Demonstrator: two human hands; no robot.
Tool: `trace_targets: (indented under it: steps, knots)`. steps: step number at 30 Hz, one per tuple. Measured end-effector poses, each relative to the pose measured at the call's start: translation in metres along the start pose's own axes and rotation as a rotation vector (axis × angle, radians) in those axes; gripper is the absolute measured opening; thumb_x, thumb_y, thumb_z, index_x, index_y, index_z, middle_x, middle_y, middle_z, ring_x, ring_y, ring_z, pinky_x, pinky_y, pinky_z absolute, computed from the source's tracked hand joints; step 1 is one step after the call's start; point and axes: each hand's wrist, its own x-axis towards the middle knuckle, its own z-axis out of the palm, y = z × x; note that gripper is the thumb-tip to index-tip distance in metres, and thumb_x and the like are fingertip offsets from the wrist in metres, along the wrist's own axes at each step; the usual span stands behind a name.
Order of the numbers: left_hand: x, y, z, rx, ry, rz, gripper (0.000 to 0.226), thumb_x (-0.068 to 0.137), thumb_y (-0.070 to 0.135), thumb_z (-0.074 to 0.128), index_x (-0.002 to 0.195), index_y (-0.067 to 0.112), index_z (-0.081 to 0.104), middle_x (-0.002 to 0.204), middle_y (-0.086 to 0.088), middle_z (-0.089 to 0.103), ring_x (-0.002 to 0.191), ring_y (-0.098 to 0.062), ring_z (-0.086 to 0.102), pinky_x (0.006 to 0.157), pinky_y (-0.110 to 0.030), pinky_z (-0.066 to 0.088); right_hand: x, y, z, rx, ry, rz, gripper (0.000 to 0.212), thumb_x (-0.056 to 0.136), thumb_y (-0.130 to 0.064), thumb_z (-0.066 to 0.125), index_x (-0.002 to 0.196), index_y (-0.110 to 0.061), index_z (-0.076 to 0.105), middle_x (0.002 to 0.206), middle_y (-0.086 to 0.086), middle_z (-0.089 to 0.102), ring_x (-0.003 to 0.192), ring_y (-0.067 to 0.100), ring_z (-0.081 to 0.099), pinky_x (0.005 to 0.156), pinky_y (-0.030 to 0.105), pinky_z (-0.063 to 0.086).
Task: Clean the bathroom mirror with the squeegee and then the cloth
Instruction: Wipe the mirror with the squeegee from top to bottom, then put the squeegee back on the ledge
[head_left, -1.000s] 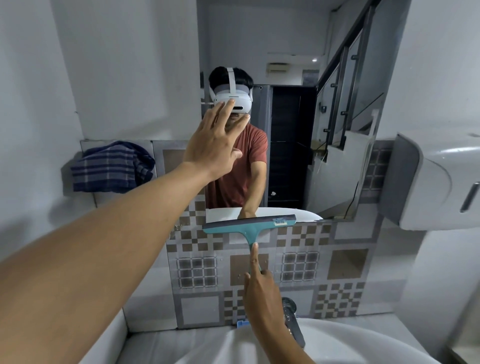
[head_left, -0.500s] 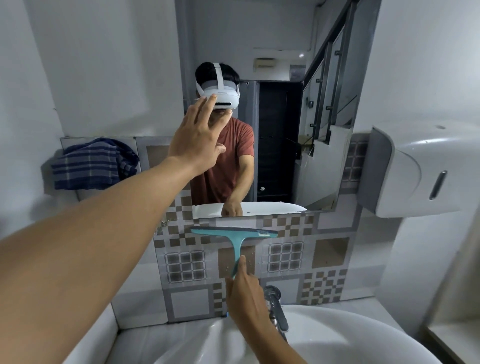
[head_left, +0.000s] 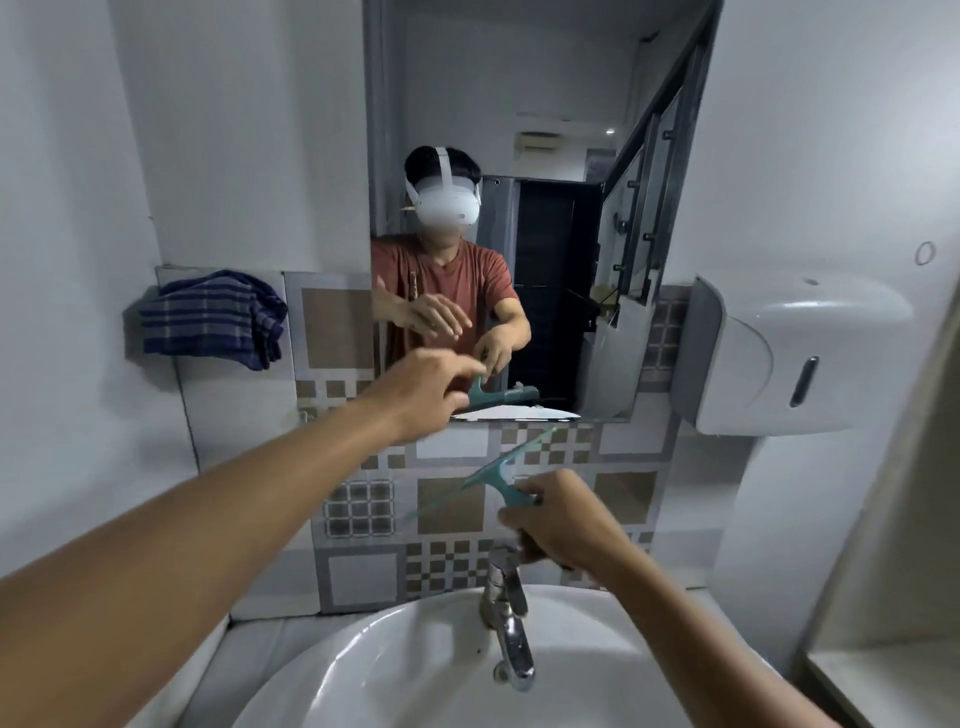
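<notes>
The tall mirror (head_left: 561, 130) hangs on the wall above the tiled backsplash. My right hand (head_left: 563, 525) grips the handle of the teal squeegee (head_left: 491, 475), which is tilted and blurred, below the mirror and over the tap. My left hand (head_left: 421, 392) hovers with spread fingers at the mirror's lower left edge, off the glass and holding nothing. A blue checked cloth (head_left: 213, 317) lies folded on a small ledge on the left wall.
A white sink (head_left: 395, 670) with a chrome tap (head_left: 506, 613) sits directly below. A white dispenser (head_left: 789, 353) juts from the wall to the right of the mirror. A white wall closes the left side.
The squeegee came down off the mirror's bottom edge onto the tiles and tilted. My left hand dropped from the middle of the glass to the lower left edge. The view moved down.
</notes>
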Motion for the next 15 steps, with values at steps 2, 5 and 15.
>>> trace_targets:
  steps: [2,5,15]
  knots:
    - [-0.018,0.015,0.01,-0.101,-0.071,-0.024,0.044,0.091,0.015,0.07,0.134,0.02,0.062,0.131,-0.004,0.067,0.121,-0.018,0.061,0.101,-0.028,0.045,-0.007,-0.007,-0.024,-0.009,-0.008,-0.023,0.023,0.09,-0.014,0.073,0.11,-0.003,0.07,0.078,0.009,0.072,0.055,0.008,0.066,0.059,0.024,0.06]
    - [-0.038,0.038,0.022,-0.175,-0.12,-0.013,0.039,0.091,0.016,0.07,0.13,0.022,0.066,0.134,0.0,0.065,0.125,-0.013,0.058,0.1,-0.023,0.037,-0.015,-0.018,-0.055,-0.029,-0.037,-0.039,0.023,0.082,-0.013,0.082,0.102,-0.006,0.071,0.077,0.008,0.074,0.051,0.008,0.065,0.052,0.02,0.055]
    - [-0.057,0.074,0.024,-0.179,-0.107,0.008,0.019,0.092,0.031,0.069,0.11,0.03,0.076,0.107,0.011,0.073,0.083,0.01,0.051,0.069,-0.013,0.035,-0.028,-0.045,-0.096,-0.13,-0.203,-0.125,0.029,0.075,-0.01,0.087,0.099,-0.005,0.072,0.08,0.01,0.078,0.061,0.017,0.072,0.059,0.026,0.06]
